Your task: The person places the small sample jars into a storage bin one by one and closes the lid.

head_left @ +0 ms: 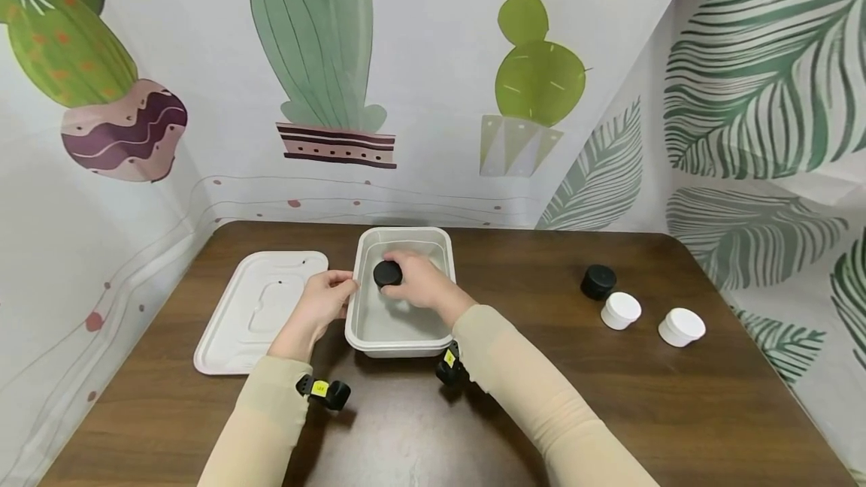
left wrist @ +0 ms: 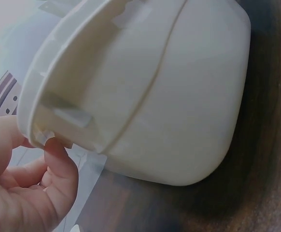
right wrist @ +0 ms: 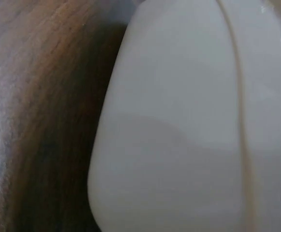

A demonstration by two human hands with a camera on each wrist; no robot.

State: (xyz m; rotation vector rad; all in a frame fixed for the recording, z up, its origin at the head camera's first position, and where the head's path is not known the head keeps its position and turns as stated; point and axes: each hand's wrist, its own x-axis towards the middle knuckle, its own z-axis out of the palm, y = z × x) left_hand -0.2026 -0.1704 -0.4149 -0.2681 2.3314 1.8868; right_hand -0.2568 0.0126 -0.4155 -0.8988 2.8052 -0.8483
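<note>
Our hands are both occupied: the right hand (head_left: pixel 422 279) grips a black jar (head_left: pixel 388 273) between thumb and fingers, while the left hand (head_left: pixel 321 305) pinches the left rim of the bin (head_left: pixel 406 346). The jar is inside the bin, slightly left of its middle; we cannot tell whether it touches the bottom. We judge the step in hand to be setting the jar down or picking it up; either way, the next move seems to call for a steady bin and a level jar clear of the wall. The jar's flat top faces up; being round, it shows us no long axis. The bin opens upward, its long axis running away from us. To its left on the counter (head_left: pixel 676 412), the lid (head_left: pixel 250 322) lies flat. Well to the right stand another black jar (head_left: pixel 598 282) and two white jars (head_left: pixel 620 310).
</note>
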